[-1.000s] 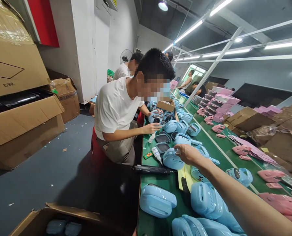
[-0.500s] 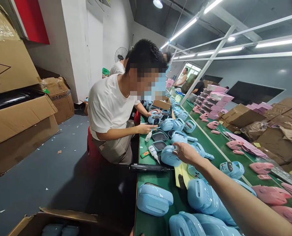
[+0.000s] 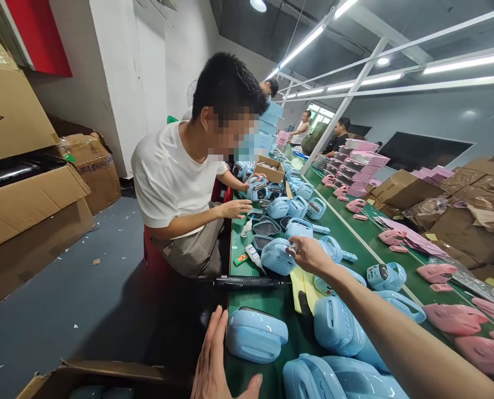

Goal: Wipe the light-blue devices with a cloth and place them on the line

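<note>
blue case (image 3: 275, 259), one, five o'clock in view; right hand (image 3: 310, 255) at its upper edge, cannot tell whether clamped. left hand (image 3: 219, 360), six o'clock, thumb and fingers apart, just beside second blue case (image 3: 257, 336). two white bottles (image 3: 253, 255), nine and ten o'clock from first blue case; one black screwdriver (image 3: 247, 282), eight o'clock.

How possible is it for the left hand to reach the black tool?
Probably yes: the left hand looks empty, and the nearest blue case stands beside it, leaving the way to the black tool free.
</note>
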### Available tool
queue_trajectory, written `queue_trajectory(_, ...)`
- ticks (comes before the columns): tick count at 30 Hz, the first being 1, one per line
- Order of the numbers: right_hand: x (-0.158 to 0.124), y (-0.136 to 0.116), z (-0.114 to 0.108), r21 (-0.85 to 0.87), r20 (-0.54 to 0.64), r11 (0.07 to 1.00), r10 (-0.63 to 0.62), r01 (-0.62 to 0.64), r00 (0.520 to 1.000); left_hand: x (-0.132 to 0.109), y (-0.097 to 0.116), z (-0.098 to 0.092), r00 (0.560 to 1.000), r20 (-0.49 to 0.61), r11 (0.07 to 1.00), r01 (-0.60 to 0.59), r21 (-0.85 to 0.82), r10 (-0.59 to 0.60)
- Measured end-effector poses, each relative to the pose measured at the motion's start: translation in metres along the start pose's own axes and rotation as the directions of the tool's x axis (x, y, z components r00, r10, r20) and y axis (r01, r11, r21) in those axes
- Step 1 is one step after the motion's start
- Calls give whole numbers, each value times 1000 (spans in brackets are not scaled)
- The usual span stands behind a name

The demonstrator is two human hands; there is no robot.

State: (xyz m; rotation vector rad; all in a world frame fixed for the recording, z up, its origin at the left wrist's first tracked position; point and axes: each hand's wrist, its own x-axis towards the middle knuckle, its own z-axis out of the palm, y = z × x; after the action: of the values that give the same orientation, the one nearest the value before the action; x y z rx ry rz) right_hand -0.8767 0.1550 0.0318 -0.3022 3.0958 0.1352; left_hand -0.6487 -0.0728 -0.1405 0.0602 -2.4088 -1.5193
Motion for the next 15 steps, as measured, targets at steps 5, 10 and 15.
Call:
queue_trajectory(5,0,2,5,11,-12,1000,-11,12,1000,34,6,-6,975,219,993,68,-94,-46)
queue_trajectory(10,3,4,7,63,19,998,-28,26,999,57,21,-30,931,363,985,87,-147,-28)
queue_trajectory(15,-1,7,7,159,0,987,-17,17,1000,67,35,-48,859,505,984,153,-94,-85)
